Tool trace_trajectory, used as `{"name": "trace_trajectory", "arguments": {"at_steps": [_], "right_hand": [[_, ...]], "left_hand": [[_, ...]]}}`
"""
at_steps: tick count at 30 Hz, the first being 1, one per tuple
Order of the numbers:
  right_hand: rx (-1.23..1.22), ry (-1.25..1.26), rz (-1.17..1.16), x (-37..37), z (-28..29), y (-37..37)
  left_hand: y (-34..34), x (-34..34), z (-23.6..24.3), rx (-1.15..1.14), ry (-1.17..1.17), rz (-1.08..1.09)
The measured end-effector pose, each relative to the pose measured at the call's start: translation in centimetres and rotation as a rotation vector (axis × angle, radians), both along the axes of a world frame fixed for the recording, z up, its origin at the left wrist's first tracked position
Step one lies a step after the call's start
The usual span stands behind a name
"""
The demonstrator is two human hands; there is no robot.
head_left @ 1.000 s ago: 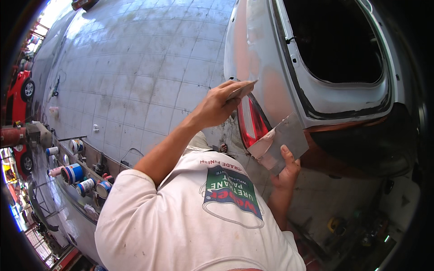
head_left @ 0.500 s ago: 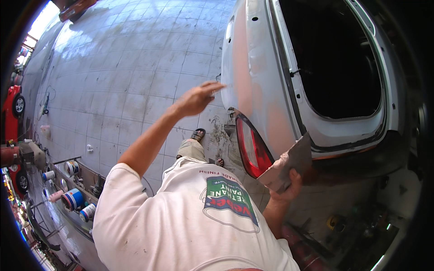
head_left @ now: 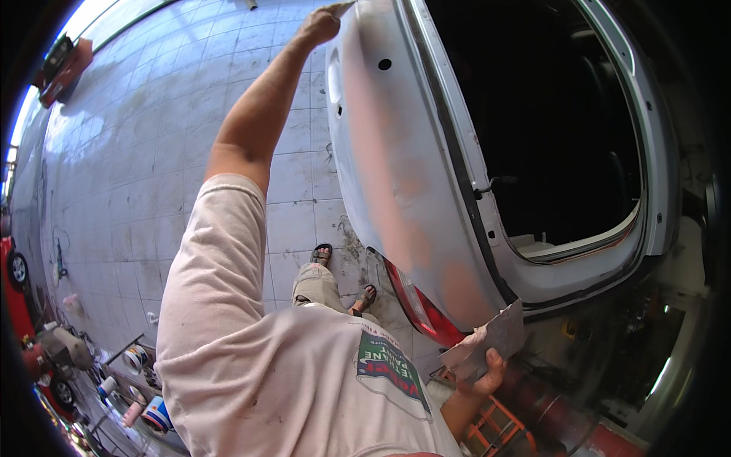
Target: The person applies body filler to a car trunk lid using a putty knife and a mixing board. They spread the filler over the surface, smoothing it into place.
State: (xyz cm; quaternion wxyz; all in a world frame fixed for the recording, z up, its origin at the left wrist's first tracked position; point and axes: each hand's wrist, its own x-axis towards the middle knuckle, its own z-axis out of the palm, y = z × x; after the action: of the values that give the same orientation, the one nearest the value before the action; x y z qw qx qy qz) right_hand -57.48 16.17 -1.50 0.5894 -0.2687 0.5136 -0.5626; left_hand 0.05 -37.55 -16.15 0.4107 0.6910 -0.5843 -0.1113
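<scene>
While the left hand (head_left: 320,24) is reaching up, fingers closed on a small spreader hard to make out, pressing at the upper edge of the white car panel (head_left: 396,167), the right hand (head_left: 487,372) is gripping one grey board (head_left: 487,343) by its lower edge, beside the single red tail lamp (head_left: 419,308); the board is looking thin, light and stiff, best pinched at the rim; two sandalled feet (head_left: 343,278) are showing on the tiled floor (head_left: 152,152).

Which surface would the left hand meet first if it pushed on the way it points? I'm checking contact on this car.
Probably the white car body panel: the left hand already sits at its upper edge, though depth is unclear.
</scene>
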Motion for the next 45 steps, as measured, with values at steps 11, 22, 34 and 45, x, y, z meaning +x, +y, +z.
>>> {"name": "trace_trajectory", "arguments": {"at_steps": [11,22,34,45], "right_hand": [[0.003,0.146,-0.090,-1.8,0.0,-0.7],[-0.079,-0.111,0.442,-13.2,-2.8,-3.3],[-0.011,-0.124,0.669,-16.4,-1.7,-0.6],[-0.802,0.118,0.644,-12.2,-6.8,1.1]], "left_hand": [[5.5,-8.6,1.5,-0.023,0.261,-0.202],[38.5,-29.6,6.7,0.018,0.136,-0.014],[56.5,-42.2,5.5,0.104,0.313,-0.063],[66.8,-41.8,8.5,0.243,0.236,-0.485]]}}
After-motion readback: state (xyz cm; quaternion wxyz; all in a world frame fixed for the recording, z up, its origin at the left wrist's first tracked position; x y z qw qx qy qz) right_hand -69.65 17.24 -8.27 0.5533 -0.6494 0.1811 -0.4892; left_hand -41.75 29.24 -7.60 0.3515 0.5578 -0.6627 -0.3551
